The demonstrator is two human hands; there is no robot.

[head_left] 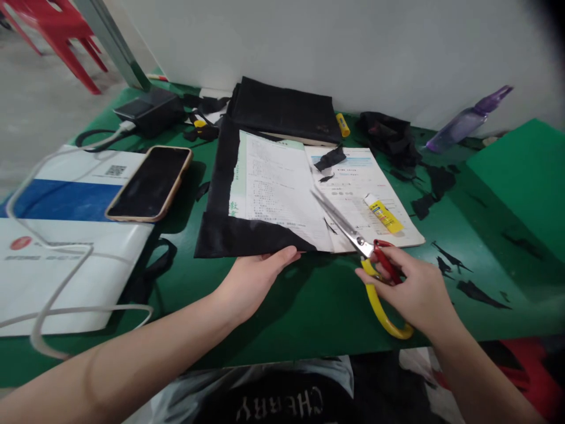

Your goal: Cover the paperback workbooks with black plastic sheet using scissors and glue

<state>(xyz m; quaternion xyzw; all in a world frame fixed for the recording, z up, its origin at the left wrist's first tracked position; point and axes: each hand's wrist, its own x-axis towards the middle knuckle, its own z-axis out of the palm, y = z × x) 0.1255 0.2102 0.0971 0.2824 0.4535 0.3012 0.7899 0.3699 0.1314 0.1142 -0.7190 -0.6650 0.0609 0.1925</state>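
An open book (278,182) lies on the green table, black cloth (247,237) folded over its left and lower edges. My left hand (260,277) grips the book's lower edge where the cloth is folded, thumb on top and the other fingers hidden underneath. In my right hand (415,288) is a pair of scissors (339,221) with one red and one yellow handle. Their blades point up and left over the right page and look nearly together. A yellow glue stick (383,213) and black cloth scraps (330,158) rest on that page.
A phone (150,182) lies on a white-and-blue folder (66,253) at left, crossed by a white cable (83,259). Behind are a black charger box (150,112), a black-covered book (285,109), a small yellow tube (342,125), crumpled cloth (391,138) and a purple spray bottle (468,121).
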